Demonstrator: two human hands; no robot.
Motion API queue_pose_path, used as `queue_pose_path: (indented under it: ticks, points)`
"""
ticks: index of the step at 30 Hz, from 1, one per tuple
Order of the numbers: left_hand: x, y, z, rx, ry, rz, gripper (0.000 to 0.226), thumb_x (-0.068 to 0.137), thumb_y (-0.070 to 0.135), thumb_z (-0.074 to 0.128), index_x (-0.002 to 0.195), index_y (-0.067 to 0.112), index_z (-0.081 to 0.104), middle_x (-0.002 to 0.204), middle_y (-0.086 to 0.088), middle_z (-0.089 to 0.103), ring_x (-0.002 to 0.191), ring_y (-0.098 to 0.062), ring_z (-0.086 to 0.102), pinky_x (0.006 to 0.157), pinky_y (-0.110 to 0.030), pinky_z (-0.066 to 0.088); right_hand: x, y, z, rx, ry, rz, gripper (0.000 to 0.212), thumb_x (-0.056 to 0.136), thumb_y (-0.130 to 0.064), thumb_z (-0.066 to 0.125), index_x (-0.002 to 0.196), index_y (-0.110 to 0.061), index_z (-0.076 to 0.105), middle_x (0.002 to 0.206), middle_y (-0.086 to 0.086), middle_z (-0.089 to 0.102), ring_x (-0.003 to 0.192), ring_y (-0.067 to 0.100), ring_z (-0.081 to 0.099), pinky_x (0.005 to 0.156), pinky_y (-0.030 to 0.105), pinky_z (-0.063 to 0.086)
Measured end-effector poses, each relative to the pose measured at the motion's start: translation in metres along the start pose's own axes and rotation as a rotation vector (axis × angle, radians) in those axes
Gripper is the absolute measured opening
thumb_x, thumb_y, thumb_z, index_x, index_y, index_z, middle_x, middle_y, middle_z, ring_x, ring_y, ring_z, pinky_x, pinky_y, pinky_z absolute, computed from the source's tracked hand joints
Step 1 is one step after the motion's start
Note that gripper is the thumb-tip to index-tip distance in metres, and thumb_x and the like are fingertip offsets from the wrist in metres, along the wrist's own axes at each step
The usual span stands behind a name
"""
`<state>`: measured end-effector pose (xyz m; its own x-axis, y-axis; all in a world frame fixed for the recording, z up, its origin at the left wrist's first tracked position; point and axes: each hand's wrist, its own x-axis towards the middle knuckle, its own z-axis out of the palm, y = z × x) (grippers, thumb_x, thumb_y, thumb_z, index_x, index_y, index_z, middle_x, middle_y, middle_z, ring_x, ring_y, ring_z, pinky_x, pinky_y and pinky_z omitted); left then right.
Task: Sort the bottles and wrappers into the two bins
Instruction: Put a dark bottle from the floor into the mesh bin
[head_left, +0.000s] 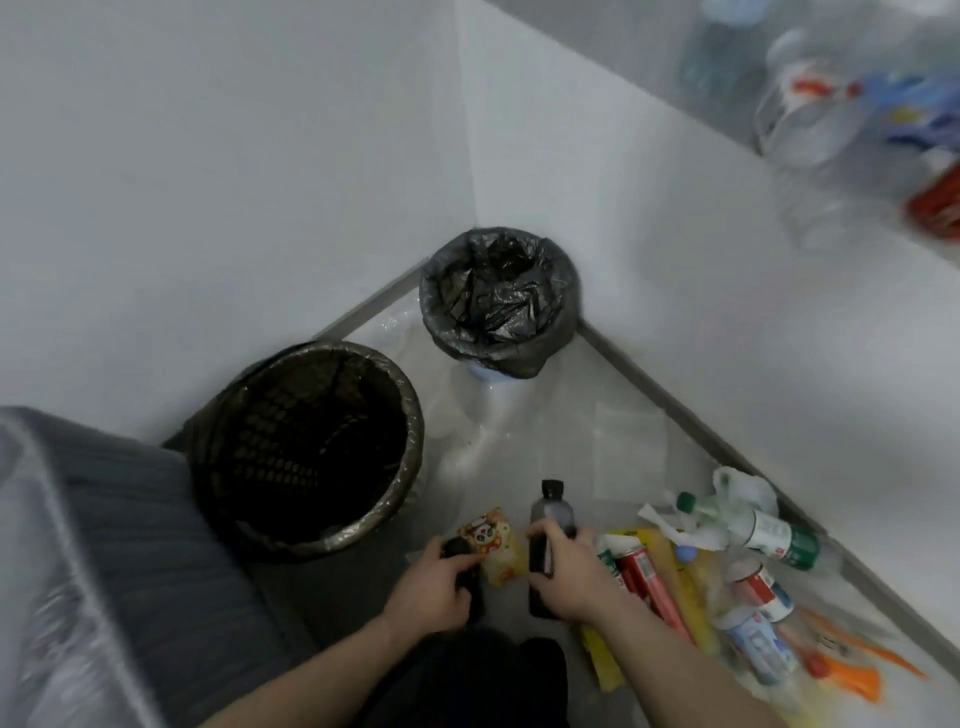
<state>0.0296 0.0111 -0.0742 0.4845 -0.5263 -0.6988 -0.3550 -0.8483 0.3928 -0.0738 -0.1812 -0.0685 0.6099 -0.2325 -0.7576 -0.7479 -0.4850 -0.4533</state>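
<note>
My right hand (569, 569) grips a tall dark bottle (549, 519) with a black cap, held upright above the floor. My left hand (434, 584) grips a second dark bottle (464, 558), mostly hidden under the fingers. A yellow wrapper with a cartoon print (491, 540) lies between the two hands. A large dark mesh bin (311, 447) stands at the left. A smaller bin lined with a black bag (498, 301) stands in the wall corner. A pile of bottles and wrappers (727, 577) lies to the right of my right hand.
White walls meet in the corner behind the small bin. A grey ribbed box under clear plastic (104, 561) fills the lower left. A clear bag of bottles (852, 98) sits at the upper right. Clear sheeting covers the floor (545, 431).
</note>
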Motion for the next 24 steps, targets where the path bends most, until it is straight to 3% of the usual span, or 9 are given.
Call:
queue_pose_path:
  ticks: [2, 6, 9, 13, 16, 19, 20, 22, 24]
  points:
    - [-0.023, 0.006, -0.021, 0.057, 0.056, 0.087, 0.044, 0.098, 0.034, 0.052, 0.141, 0.043, 0.054, 0.151, 0.002, 0.035, 0.127, -0.018, 0.051, 0.109, -0.027, 0.042, -0.029, -0.012, -0.017, 0.001, 0.076, -0.015, 0.042, 0.092, -0.028, 0.068, 0.123, -0.034, 0.040, 0.120, 0.007, 0.034, 0.096, 0.031, 0.056, 0.095, 0.039, 0.049]
    - [-0.070, 0.026, -0.064, 0.072, 0.212, 0.256, 0.034, 0.101, 0.039, 0.053, 0.133, 0.040, 0.063, 0.148, 0.005, 0.041, 0.129, -0.016, 0.049, 0.109, -0.025, 0.039, -0.091, -0.036, -0.043, -0.023, 0.180, -0.020, 0.037, 0.094, -0.028, 0.064, 0.114, -0.035, 0.034, 0.117, 0.006, 0.035, 0.099, 0.036, 0.060, 0.087, 0.041, 0.049]
    - [-0.103, 0.042, -0.089, 0.091, 0.335, 0.381, 0.031, 0.097, 0.049, 0.049, 0.121, 0.046, 0.069, 0.138, 0.004, 0.050, 0.123, -0.018, 0.051, 0.105, -0.035, 0.046, -0.137, -0.049, -0.058, -0.021, 0.276, -0.041, 0.037, 0.088, -0.029, 0.063, 0.106, -0.032, 0.031, 0.116, 0.007, 0.036, 0.091, 0.031, 0.055, 0.081, 0.041, 0.047]
    - [-0.151, 0.061, -0.120, 0.099, 0.531, 0.450, 0.021, 0.096, 0.041, 0.056, 0.109, 0.046, 0.072, 0.130, 0.012, 0.056, 0.115, -0.013, 0.052, 0.098, -0.033, 0.049, -0.192, -0.067, -0.072, 0.060, 0.477, -0.064, 0.043, 0.078, -0.023, 0.069, 0.093, -0.026, 0.029, 0.101, 0.004, 0.045, 0.078, 0.017, 0.053, 0.063, 0.034, 0.044]
    - [-0.189, 0.072, -0.146, 0.012, 0.656, 0.479, 0.017, 0.089, 0.034, 0.067, 0.101, 0.040, 0.078, 0.126, 0.017, 0.060, 0.118, -0.008, 0.054, 0.102, -0.021, 0.042, -0.229, -0.084, -0.082, 0.165, 0.640, -0.063, 0.056, 0.070, -0.027, 0.077, 0.100, -0.027, 0.030, 0.098, 0.001, 0.053, 0.078, 0.016, 0.059, 0.054, 0.028, 0.041]
    - [-0.226, 0.078, -0.174, -0.219, 0.735, 0.421, 0.004, 0.078, 0.032, 0.080, 0.081, 0.035, 0.080, 0.096, 0.033, 0.061, 0.097, 0.006, 0.057, 0.086, -0.001, 0.035, -0.260, -0.100, -0.088, 0.242, 0.724, -0.097, 0.073, 0.066, -0.024, 0.080, 0.118, -0.032, 0.029, 0.110, -0.002, 0.056, 0.083, 0.018, 0.066, 0.058, 0.029, 0.050]
    - [-0.234, 0.079, -0.184, -0.277, 0.758, 0.405, 0.006, 0.076, 0.036, 0.082, 0.073, 0.033, 0.078, 0.084, 0.031, 0.064, 0.085, 0.006, 0.061, 0.080, -0.002, 0.040, -0.267, -0.105, -0.089, 0.245, 0.746, -0.117, 0.080, 0.066, -0.024, 0.080, 0.126, -0.034, 0.028, 0.119, -0.002, 0.053, 0.091, 0.019, 0.065, 0.066, 0.029, 0.052]
    - [-0.240, 0.078, -0.201, -0.334, 0.794, 0.375, 0.027, 0.075, 0.045, 0.082, 0.059, 0.027, 0.071, 0.063, 0.018, 0.068, 0.066, 0.001, 0.064, 0.070, -0.019, 0.050, -0.276, -0.116, -0.094, 0.212, 0.784, -0.148, 0.085, 0.068, -0.028, 0.077, 0.139, -0.033, 0.031, 0.131, 0.001, 0.047, 0.105, 0.024, 0.061, 0.085, 0.034, 0.053]
    - [-0.249, 0.073, -0.217, -0.335, 0.844, 0.350, 0.038, 0.076, 0.043, 0.080, 0.052, 0.018, 0.062, 0.052, 0.012, 0.062, 0.056, -0.004, 0.060, 0.061, -0.025, 0.046, -0.283, -0.130, -0.099, 0.203, 0.832, -0.189, 0.078, 0.070, -0.034, 0.075, 0.139, -0.032, 0.038, 0.130, 0.002, 0.048, 0.108, 0.025, 0.060, 0.094, 0.038, 0.052]
